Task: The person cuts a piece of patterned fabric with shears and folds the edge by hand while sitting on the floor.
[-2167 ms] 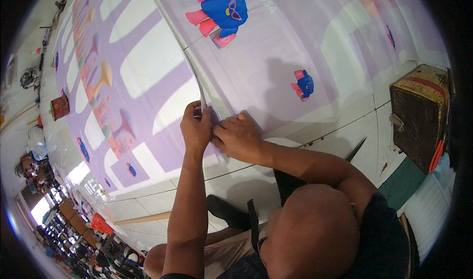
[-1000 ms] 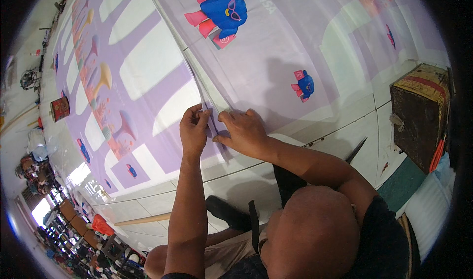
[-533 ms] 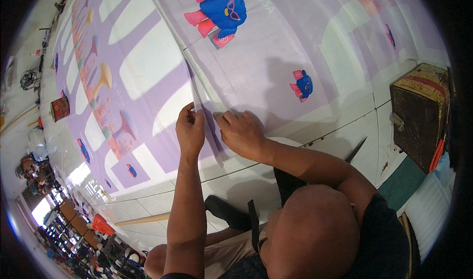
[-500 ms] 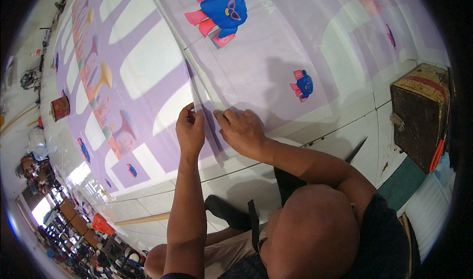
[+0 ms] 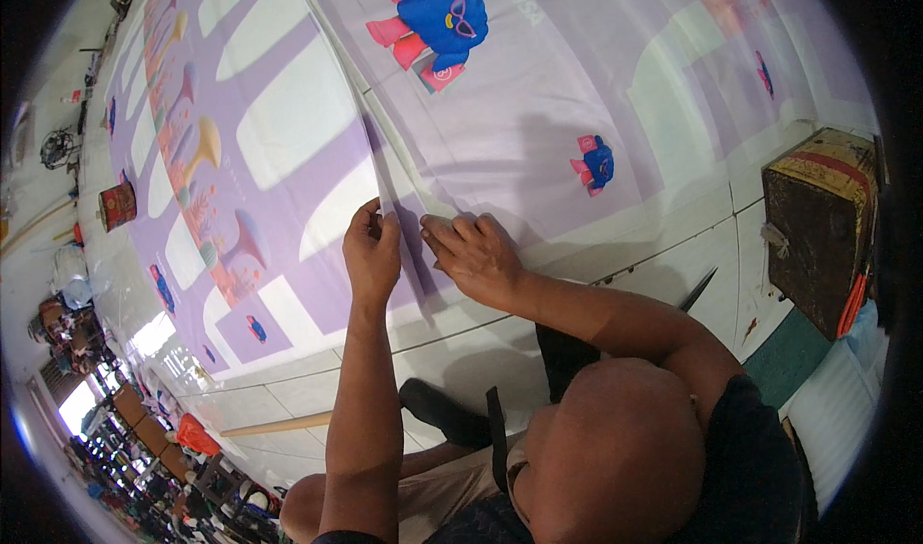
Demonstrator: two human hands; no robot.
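Two large printed sheets lie side by side on the tiled floor, with a narrow gap between them. The left sheet (image 5: 293,184) is purple and white with colourful horn shapes. The right sheet (image 5: 500,111) is pale purple with blue cartoon figures. My left hand (image 5: 373,256) pinches the left sheet's lifted edge between thumb and fingers. A purple strip shows below that edge. My right hand (image 5: 481,260) rests palm down on the near edge of the right sheet, beside the gap, its fingers stretched out and holding nothing.
A worn box (image 5: 817,232) stands at the right, with orange handles beside it. A dark pointed blade (image 5: 702,289) lies on the tiles near my right arm. At the left are a red tin (image 5: 118,206), a wooden stick (image 5: 279,426) and, farther off, a red bag (image 5: 198,435) among clutter.
My right hand's fingers have stretched out a little more, and the hand has shifted slightly right. My left hand keeps its pinch on the sheet's edge in nearly the same place.
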